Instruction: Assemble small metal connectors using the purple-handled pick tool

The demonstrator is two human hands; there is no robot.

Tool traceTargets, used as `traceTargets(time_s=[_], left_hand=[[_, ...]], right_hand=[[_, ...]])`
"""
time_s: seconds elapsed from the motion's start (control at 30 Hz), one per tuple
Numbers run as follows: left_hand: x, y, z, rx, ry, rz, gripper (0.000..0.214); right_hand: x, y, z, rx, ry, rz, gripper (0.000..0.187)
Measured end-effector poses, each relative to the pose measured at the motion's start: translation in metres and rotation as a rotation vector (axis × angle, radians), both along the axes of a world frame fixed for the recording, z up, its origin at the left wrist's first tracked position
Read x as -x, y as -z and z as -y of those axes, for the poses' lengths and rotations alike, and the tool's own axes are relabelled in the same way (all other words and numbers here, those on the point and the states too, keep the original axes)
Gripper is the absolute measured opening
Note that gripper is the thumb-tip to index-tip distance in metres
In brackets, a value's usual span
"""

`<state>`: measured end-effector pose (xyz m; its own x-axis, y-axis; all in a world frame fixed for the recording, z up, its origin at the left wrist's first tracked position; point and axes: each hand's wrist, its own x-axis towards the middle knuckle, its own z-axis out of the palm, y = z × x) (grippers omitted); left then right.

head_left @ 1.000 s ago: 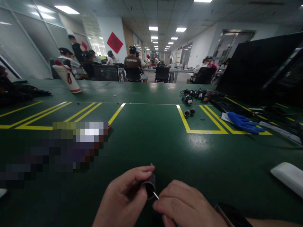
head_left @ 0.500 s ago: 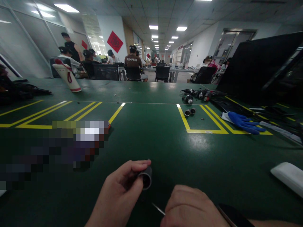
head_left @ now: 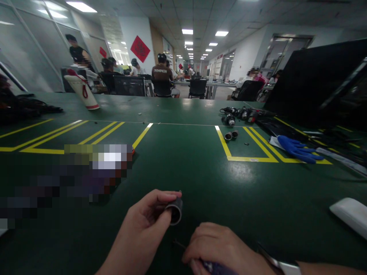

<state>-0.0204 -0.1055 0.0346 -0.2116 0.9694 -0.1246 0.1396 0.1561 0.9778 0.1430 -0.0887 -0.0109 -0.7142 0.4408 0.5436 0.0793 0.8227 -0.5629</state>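
Note:
Pinched between the thumb and fingers of my left hand [head_left: 143, 225] is a short grey hollow cylinder [head_left: 177, 214], its open end turned toward me. A small pin or screw tip sticks up at its upper edge by my fingertip. Low at the right, my right hand [head_left: 215, 244] is closed around a screwdriver with a dark purplish handle [head_left: 218, 268]. Its thin shaft points left, below the cylinder and apart from it. The screwdriver's tip is at a small dark piece, perhaps a screw [head_left: 174, 241], low over the table; whether they touch I cannot tell.
Two similar cylinders [head_left: 228, 136] stand inside a yellow-taped area of the green table [head_left: 183, 160]. Behind them lie dark metal parts [head_left: 230, 120]. A blue glove [head_left: 295, 148], a black monitor [head_left: 312, 76] and a white object [head_left: 349, 217] are rightward; a paper cup [head_left: 83, 91] tilts at left.
My right hand has moved left and turned, bringing the screwdriver's tip to the small dark piece and showing its handle. My left hand still holds the cylinder, shifted slightly up and left.

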Motion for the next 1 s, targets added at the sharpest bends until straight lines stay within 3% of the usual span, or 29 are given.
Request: traceTargets(time_s=[0.13, 0.3, 0.4, 0.53, 0.67, 1.0], left_hand=[[0.001, -0.001, 0.0, 0.033, -0.001, 0.023, 0.018], [-0.001, -0.005, -0.001, 0.106, -0.005, 0.051, 0.023], [-0.003, -0.006, 0.0, 0.124, -0.017, 0.073, 0.024], [-0.002, -0.006, -0.001, 0.142, -0.037, 0.082, 0.026], [-0.002, -0.006, -0.001, 0.127, -0.036, 0.075, 0.025], [-0.003, 0.0, 0.0, 0.083, 0.03, 0.105, 0.024]], right_hand=[[-0.007, -0.01, 0.001, 0.091, -0.014, 0.053, 0.026], [-0.018, -0.027, 0.007, 0.329, 0.042, 0.082, 0.031], [-0.017, -0.024, 0.009, 0.456, 0.086, 0.015, 0.027], [-0.015, -0.016, 0.008, 0.581, 0.044, -0.112, 0.028], [-0.018, -0.019, 0.005, 0.496, 0.033, -0.201, 0.028], [-0.017, -0.031, 0.001, 0.066, 0.076, -0.176, 0.021]])
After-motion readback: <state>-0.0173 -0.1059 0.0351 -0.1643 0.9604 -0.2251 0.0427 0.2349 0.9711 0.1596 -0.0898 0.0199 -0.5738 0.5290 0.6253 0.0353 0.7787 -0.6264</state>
